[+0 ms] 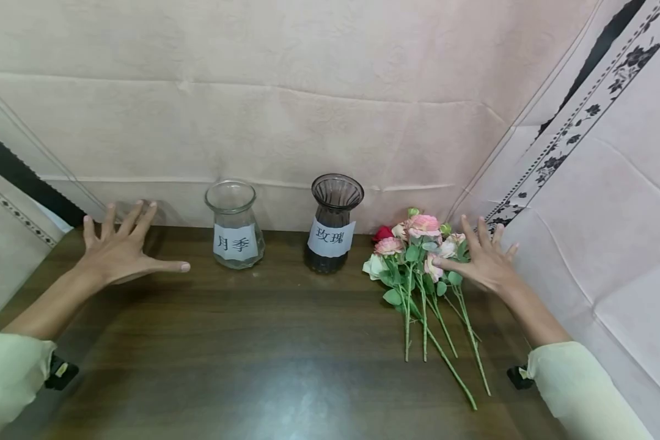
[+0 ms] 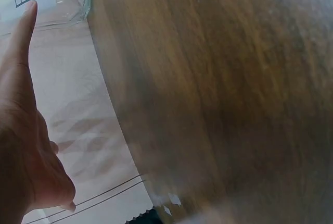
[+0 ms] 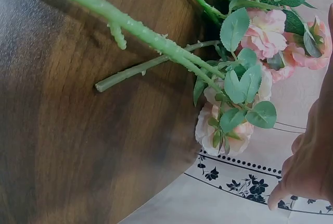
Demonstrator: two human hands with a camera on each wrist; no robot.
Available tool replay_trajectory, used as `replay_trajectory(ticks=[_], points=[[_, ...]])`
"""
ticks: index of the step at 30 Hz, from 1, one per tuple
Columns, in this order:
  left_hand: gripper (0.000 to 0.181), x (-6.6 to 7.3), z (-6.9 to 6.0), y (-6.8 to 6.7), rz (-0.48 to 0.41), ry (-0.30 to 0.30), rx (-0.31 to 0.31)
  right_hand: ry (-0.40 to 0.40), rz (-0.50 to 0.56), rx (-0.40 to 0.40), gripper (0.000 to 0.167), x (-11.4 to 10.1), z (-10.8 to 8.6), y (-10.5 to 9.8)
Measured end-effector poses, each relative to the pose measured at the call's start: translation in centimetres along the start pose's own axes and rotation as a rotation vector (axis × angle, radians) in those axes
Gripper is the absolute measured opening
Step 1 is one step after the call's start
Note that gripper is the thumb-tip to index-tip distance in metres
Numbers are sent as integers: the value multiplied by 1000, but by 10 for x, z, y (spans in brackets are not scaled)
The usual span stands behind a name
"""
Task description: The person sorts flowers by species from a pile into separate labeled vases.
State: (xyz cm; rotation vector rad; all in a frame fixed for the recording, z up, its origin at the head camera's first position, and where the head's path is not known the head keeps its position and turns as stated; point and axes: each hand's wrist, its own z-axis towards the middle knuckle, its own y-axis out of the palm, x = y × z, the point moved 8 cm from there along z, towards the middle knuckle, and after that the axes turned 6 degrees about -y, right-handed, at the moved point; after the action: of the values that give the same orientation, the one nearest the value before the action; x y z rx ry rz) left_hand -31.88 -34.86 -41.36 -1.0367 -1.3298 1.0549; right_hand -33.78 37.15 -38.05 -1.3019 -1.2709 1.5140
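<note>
Your left hand point(image 1: 123, 250) is spread wide, holding nothing, by the tabletop's far left corner, thumb pointing toward the clear glass vase point(image 1: 233, 219). Your right hand point(image 1: 484, 260) is also wide, nothing gripped, by the far right corner, thumb overlapping a pinkish bloom in the head view; can't tell if it touches. Flowers point(image 1: 412, 253) lie loose near that corner: ruffled pink, white, cream and red heads toward the far edge, serrated green leaves, stems fanning toward the near edge. Your right wrist view shows stems pale green, studded with thorny bumps. Both vases stand upright along the far edge, apart from each other. Clear one: flared rim, narrow neck, broad angular base, on the left. Dark smoky glass vase point(image 1: 332, 215): ribbed trumpet mouth, narrowed neck, between the clear one and the flowers. Each carries a white rectangular label with handwritten characters. Tabletop point(image 1: 242, 354) is brown wood grain, glossy toward the near edge. Creased pale cloth point(image 1: 286, 134) hangs beyond the far edge; a black floral border point(image 1: 552, 162) slants up beyond the far right corner. Your sleeves point(image 1: 11, 373) are pale, soft fabric.
</note>
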Motion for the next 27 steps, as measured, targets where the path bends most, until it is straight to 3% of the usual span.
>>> replay_trajectory(ticks=[13,27], points=[[156,14,8,5,-81,-5,-3,-16,82,11,123,-7,0,-4],[157,50,15,19,-385,23,-30,-54,275,67,113,-18,-1,-8]])
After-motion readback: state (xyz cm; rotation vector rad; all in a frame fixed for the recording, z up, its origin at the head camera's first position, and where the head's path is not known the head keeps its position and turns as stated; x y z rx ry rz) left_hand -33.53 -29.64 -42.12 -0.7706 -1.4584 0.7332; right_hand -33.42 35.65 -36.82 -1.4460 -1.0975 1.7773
